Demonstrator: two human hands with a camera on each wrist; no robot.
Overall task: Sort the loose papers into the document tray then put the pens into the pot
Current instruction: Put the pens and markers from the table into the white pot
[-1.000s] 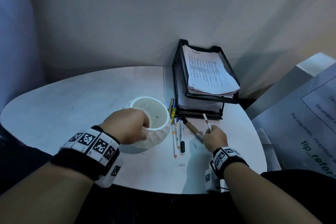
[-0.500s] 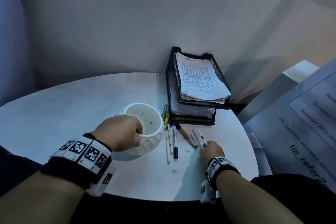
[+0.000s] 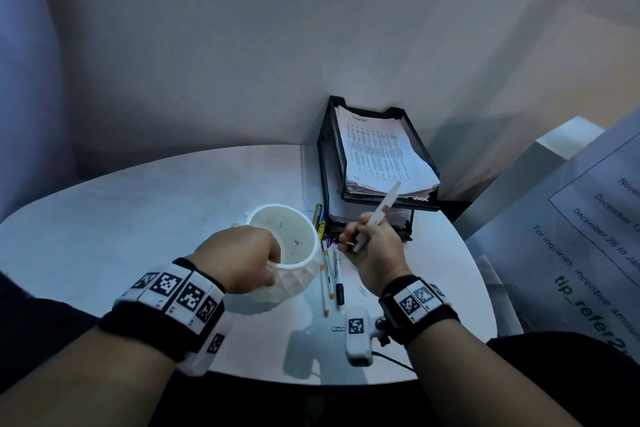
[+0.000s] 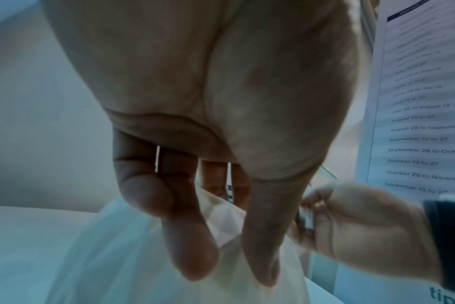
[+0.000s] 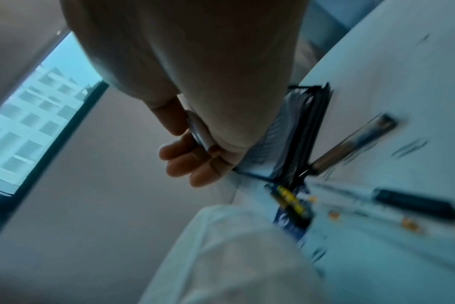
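A white faceted pot (image 3: 298, 274) stands on the round white table (image 3: 138, 218). My left hand (image 3: 273, 267) grips its near rim, fingers inside and thumb outside, as the left wrist view shows on the pot (image 4: 221, 226). My right hand (image 3: 349, 243) pinches a white pen (image 3: 381, 211) in the air just right of the pot, its far end tilted up toward the tray. Several pens (image 3: 330, 274) lie between pot and hand. The black mesh document tray (image 3: 325, 163) holds stacked papers (image 3: 377, 152). The right wrist view shows the held pen (image 5: 200, 133) and the loose pens (image 5: 413, 201).
Two paper clips (image 3: 362, 290) lie near my right wrist. A large printed sheet (image 3: 588, 236) stands at the right beyond the table edge. The tray sits against the back wall. A brown pen (image 5: 351, 148) lies by the tray's front.
My right hand has lifted the white pen off the table and carried it left toward the pot. The left hand keeps its grip on the pot's rim.
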